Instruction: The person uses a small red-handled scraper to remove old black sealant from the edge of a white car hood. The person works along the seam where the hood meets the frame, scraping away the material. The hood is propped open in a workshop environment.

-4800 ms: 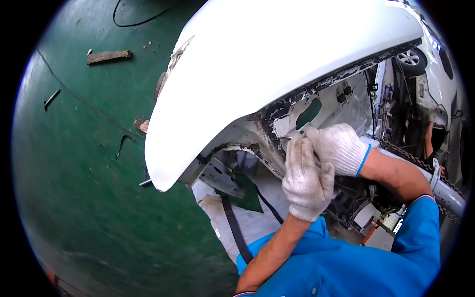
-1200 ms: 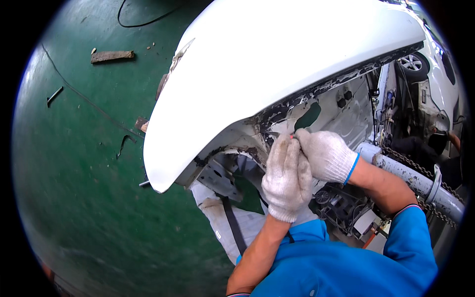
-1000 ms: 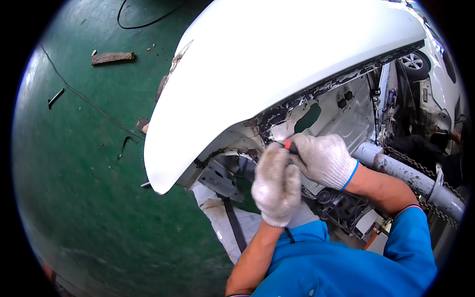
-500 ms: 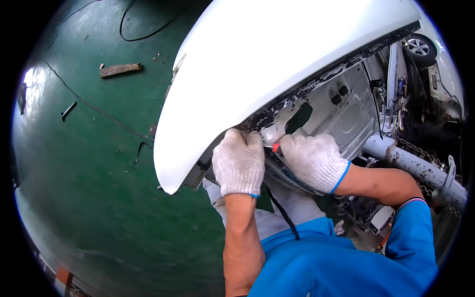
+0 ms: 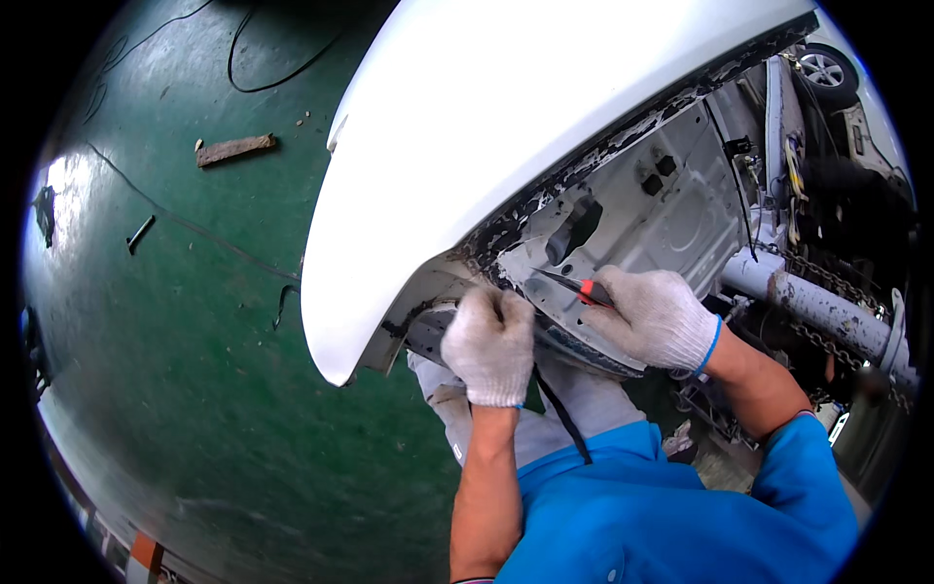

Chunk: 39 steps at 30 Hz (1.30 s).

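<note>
My right hand (image 5: 654,316), in a white knit glove with a blue cuff, is closed around a pair of red and black long-nose pliers (image 5: 593,292). Their thin pointed tip angles up and left, in front of the pale inner body panel (image 5: 686,219). My left hand (image 5: 489,346), gloved alike, is closed with its fingers curled in, just below the flaking dark edge (image 5: 516,219) of a white car fender (image 5: 438,146). Whatever its fingers may hold is hidden.
On the green floor (image 5: 195,370) at left lie a wood piece (image 5: 236,149), a short metal rod (image 5: 141,235) and dark cables (image 5: 185,214). At right, a grey metal tube (image 5: 817,302) runs beside chains (image 5: 837,277). A wheel (image 5: 822,70) shows at the far right.
My right hand and the pliers have drawn away to the right, so more of the pliers shows. The left hand has come down and slightly right, off the fender edge.
</note>
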Each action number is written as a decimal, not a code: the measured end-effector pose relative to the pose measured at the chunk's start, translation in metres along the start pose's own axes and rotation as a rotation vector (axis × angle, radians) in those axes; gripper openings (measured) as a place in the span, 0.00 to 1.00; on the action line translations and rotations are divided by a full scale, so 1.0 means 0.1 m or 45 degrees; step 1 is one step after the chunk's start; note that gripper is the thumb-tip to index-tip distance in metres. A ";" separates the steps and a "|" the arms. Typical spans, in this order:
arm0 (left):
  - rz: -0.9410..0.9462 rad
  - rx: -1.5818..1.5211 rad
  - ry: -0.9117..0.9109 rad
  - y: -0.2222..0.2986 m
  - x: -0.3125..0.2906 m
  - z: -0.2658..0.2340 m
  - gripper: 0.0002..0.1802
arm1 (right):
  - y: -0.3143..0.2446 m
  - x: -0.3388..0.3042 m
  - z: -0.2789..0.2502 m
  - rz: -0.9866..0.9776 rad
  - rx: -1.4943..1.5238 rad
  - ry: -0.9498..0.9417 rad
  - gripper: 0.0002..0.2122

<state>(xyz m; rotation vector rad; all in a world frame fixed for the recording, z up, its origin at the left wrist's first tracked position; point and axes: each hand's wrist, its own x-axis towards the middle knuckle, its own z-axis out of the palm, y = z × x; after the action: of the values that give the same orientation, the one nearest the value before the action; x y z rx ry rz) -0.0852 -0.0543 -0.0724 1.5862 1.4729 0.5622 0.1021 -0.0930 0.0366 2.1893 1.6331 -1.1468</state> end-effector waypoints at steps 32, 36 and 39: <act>0.485 -0.276 -0.096 0.16 -0.35 0.07 0.26 | -0.10 0.31 0.42 -0.212 -0.228 -0.069 0.17; 0.517 -0.337 -0.136 0.05 -0.33 0.04 0.26 | -0.18 0.28 0.49 -0.100 -0.313 -0.157 0.17; 0.476 -0.325 -0.091 0.09 -0.40 0.03 0.27 | -0.11 0.30 0.50 -0.194 -0.317 -0.189 0.16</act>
<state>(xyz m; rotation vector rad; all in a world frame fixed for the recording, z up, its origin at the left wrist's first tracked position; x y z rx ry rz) -0.0856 -0.0922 -0.0574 1.6635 1.0088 0.8610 0.0721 -0.0946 -0.0143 1.8121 1.7944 -1.0486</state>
